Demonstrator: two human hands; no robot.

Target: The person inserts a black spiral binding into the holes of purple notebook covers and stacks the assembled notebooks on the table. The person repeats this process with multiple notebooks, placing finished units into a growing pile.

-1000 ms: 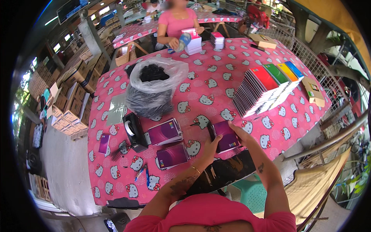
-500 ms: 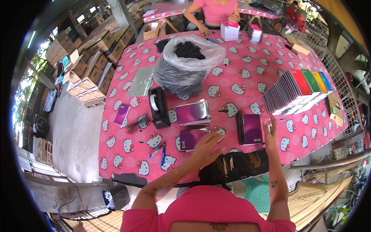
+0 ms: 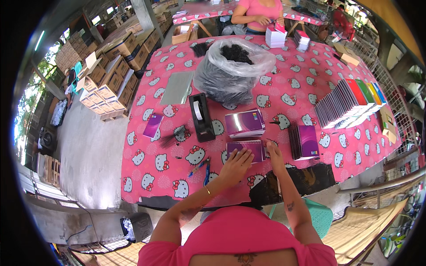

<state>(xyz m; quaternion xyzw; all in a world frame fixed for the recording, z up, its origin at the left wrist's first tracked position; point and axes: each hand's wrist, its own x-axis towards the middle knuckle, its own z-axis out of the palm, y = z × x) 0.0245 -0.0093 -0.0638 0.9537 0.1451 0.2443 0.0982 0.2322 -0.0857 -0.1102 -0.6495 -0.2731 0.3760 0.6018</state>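
My left hand (image 3: 238, 165) lies flat with spread fingers on a purple notebook (image 3: 255, 147), which has holes or wire along its top edge. At the notebook's right edge is my right hand (image 3: 274, 156), its fingers stretched out; whether it touches the edge is hard to see. Just beyond sits a stack of purple notebook covers and pages (image 3: 244, 123). To the right stands a pile of spiral-bound purple notebooks (image 3: 308, 141). Blue-handled pliers (image 3: 207, 172) and a pen-like tool (image 3: 195, 169) lie left of my left hand.
A black tape dispenser (image 3: 202, 119) and a clear bag of black wire coils (image 3: 228, 80) stand farther back. Loose black coils (image 3: 175, 136) and a single purple cover (image 3: 153, 126) lie left. Colourful notebooks (image 3: 344, 106) are stacked at right. Across the table, a person (image 3: 259, 13) handles notebooks.
My right hand has moved left from beside the bound pile to the notebook's right edge. My left hand now rests flat on that notebook. The view has shifted slightly.
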